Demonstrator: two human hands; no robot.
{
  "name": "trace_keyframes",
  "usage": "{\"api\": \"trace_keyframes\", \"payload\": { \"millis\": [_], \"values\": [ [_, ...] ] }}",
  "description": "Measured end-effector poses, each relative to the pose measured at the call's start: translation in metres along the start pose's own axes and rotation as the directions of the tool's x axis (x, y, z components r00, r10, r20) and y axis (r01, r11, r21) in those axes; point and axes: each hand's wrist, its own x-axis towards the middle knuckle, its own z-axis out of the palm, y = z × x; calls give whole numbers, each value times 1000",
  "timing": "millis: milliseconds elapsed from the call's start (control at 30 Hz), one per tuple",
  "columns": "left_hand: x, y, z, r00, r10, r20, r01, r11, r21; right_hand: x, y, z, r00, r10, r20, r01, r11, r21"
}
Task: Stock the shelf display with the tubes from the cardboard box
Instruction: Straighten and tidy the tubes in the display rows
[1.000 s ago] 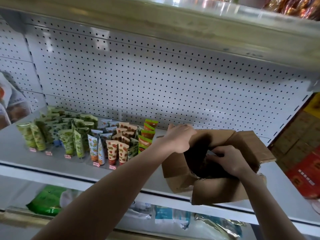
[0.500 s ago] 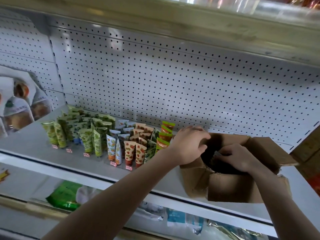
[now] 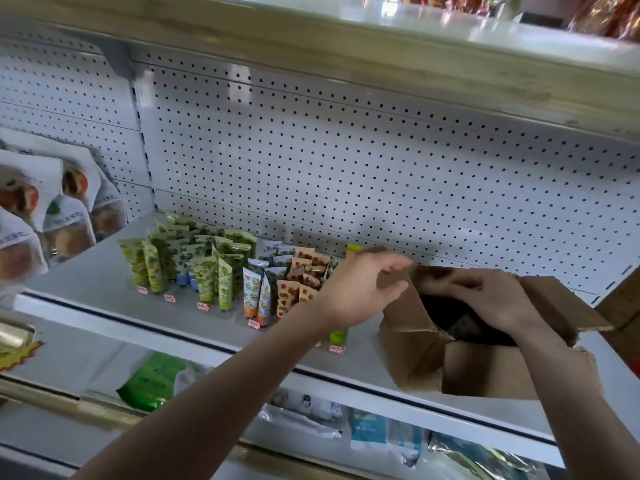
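On the middle shelf (image 3: 86, 282) of a white rack, backed by a pegboard panel (image 3: 346, 150), I see the cardboard box (image 3: 485, 372) standing at the right, close to the front edge, with its flaps raised. The left hand (image 3: 356, 289) hovers at the box's left flap with a slack, spread grip and holds nothing. The right hand (image 3: 491, 299) reaches over the dark opening with its fingers curled. I cannot tell whether its grip has closed on anything. The tubes (image 3: 207, 265) already stocked stand cap-down in tight rows just left of the box, with more presumably inside it, though the interior is too dark to read.

My judgement of the hazards is twofold. The left forearm crosses low over the nearest row, so a careless sweep could topple the upright tubes in a chain, and a hard pull inside the box could drag it off the front edge.

The small red-and-white price tags (image 3: 203, 306) and the print on the bagged goods (image 3: 69, 216) at far left are too blurred to read.
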Motion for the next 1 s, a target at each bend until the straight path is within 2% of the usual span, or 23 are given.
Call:
{"api": "trace_keyframes", "payload": {
  "millis": [100, 300, 533, 700, 1000],
  "values": [
    [-11, -7, -21, 998, -19, -63, 17, 999, -42, -11, -28, 0, 991, -46, -124, 59, 993, 103],
    [-46, -40, -82, 981, -128, -149, 125, 992, -26, -18, -86, 26, 966, -131, -222, 195, 935, 297],
    [-81, -99, -158, 939, -213, -269, 235, 971, 50, -14, -163, 93, 968, -204, -146, 249, 859, 448],
    [-92, -140, -207, 935, -243, -260, 266, 962, 57, -7, -213, 145, 961, -235, -142, 275, 849, 451],
    [-102, -197, -265, 960, -246, -138, 261, 960, 106, -13, -267, 221, 978, -159, -132, 204, 846, 493]
  ]
}}
